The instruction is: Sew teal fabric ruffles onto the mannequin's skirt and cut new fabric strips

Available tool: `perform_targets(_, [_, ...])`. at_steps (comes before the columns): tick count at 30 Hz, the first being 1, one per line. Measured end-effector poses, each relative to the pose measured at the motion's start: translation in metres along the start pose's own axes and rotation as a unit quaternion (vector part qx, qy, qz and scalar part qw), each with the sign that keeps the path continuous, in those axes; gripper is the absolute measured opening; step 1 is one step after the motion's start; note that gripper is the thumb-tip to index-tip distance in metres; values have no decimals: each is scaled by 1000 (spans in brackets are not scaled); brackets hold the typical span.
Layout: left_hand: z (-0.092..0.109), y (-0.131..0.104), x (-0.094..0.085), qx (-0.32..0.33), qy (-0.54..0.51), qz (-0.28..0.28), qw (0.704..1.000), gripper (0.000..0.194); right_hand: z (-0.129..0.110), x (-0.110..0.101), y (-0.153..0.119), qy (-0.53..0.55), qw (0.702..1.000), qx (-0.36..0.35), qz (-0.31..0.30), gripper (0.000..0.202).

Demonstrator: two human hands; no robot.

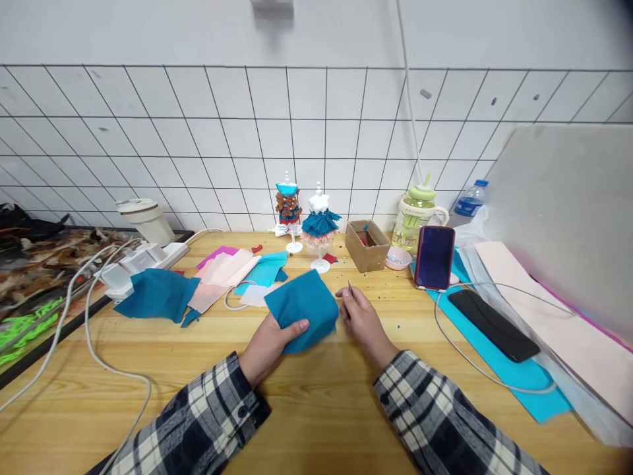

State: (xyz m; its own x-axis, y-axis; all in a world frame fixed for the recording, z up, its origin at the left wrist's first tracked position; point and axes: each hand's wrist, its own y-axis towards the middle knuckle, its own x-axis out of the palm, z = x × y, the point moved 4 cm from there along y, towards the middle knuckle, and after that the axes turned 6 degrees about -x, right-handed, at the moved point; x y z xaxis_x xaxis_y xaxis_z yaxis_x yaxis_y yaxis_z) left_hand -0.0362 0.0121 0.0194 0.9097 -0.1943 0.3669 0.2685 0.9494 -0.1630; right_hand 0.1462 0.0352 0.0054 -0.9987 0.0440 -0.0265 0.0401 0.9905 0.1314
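My left hand (270, 343) grips a folded dark teal sheet (304, 310), its thumb lying on top near the lower edge. Just right of the sheet, my right hand (363, 320) is closed around a thin, dark, pen-like tool (351, 288) whose tip points up and away. Behind the sheet stands a small white dress form (319, 201) with a teal and pink ruffled skirt (319, 226). A second dress form (287, 204), in brown, red and turquoise, is to its left.
A cardboard box (368, 247), pink bowl (397, 258), jug (413, 221) and upright phone (434, 257) stand at the back right. Coloured sheets (509, 356) and a black case (492, 324) lie right. Scraps (222, 274), a power strip (171, 256) and cables (89, 316) are left.
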Motion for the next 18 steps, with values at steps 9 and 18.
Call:
perform_targets(9, [21,7,-16,90,-67,66,991,80,-4,35,-30,127,947,178,-234,49])
perform_targets(18, [17,8,-17,56,-82,49,994,70,9,49,-37,95,949,110,-280,56])
